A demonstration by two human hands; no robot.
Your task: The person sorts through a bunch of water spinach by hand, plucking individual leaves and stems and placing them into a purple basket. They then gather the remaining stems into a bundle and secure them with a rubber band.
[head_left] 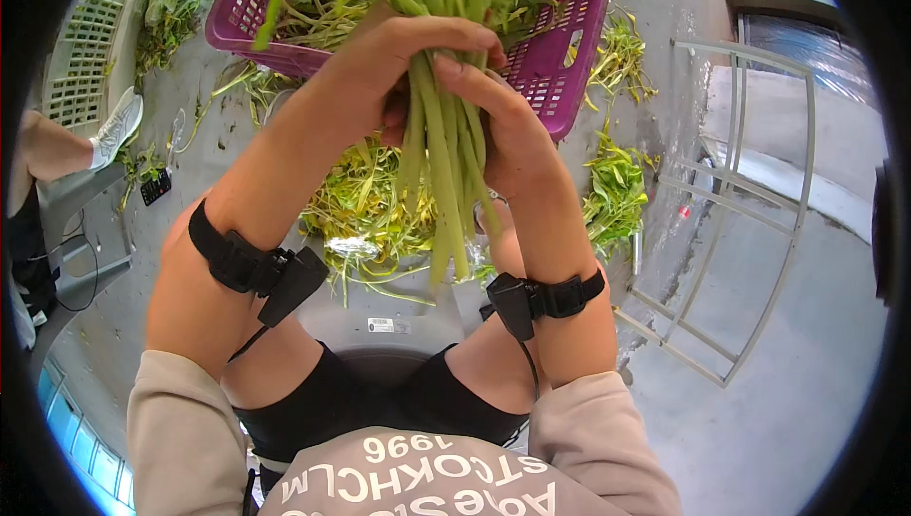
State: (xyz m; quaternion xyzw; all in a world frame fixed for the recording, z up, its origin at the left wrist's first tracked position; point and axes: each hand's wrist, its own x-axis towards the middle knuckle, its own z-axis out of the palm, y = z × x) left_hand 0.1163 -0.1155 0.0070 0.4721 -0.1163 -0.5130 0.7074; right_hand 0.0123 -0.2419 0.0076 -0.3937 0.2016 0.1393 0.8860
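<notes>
My left hand (394, 53) and my right hand (505, 115) are both closed round one bunch of long-stemmed leafy greens (438, 150). The pale green stems hang down between my wrists toward my lap, while the leafy tops spread upward out of the picture. My left thumb and forefinger curve over the front of the stems. From the right, my other thumb presses against them; the fingers behind the bunch are partly hidden. Just beyond my hands stands a purple slotted crate (581, 46) with more greens in it.
Loose yellow-green trimmings (370, 203) lie on the floor below my hands, with a leafy heap (615, 188) to the right. A metal frame (797, 174) stands at right. At far left are a cream crate (81, 56), a grey chair (90, 203) and another person's shoe (118, 131).
</notes>
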